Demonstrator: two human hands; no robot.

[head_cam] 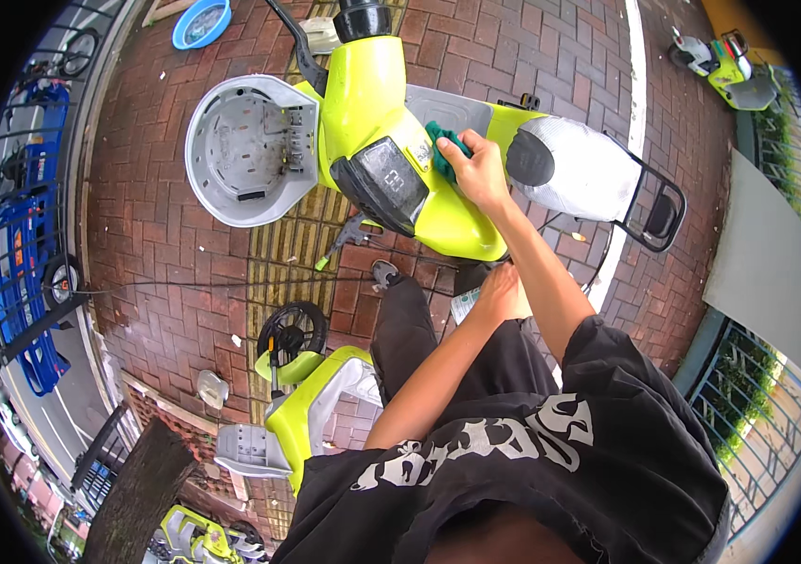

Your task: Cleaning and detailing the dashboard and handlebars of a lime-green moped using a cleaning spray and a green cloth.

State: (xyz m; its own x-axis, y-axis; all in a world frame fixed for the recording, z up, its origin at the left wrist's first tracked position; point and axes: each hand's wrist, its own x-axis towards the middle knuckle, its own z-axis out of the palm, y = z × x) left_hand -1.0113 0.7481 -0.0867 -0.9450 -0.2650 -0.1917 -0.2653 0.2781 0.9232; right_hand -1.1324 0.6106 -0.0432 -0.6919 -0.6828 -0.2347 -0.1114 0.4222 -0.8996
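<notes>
A bright green electric scooter (pixel 366 92) stands in front of me, its grey-black dash display (pixel 394 182) lit. My right hand (pixel 478 169) bunches a dark green cloth (pixel 445 149) against the green housing beside the display. Lower down, my left hand (pixel 502 292) is just below the near end of the handlebar cover (pixel 467 236). Close by its wrist shows part of a white container with a printed label (pixel 465 304). My left fingers are hidden, so whether they grip the container or the handlebar end cannot be told.
The scooter's grey front basket (pixel 252 151) is at left, its silver-covered seat (pixel 576 166) at right. A blue basin (pixel 201 25) holds water. Another green scooter (pixel 301 402) stands near my legs. A thin cable (pixel 182 283) crosses the brick paving (pixel 161 247). A tree trunk (pixel 136 486) rises lower left.
</notes>
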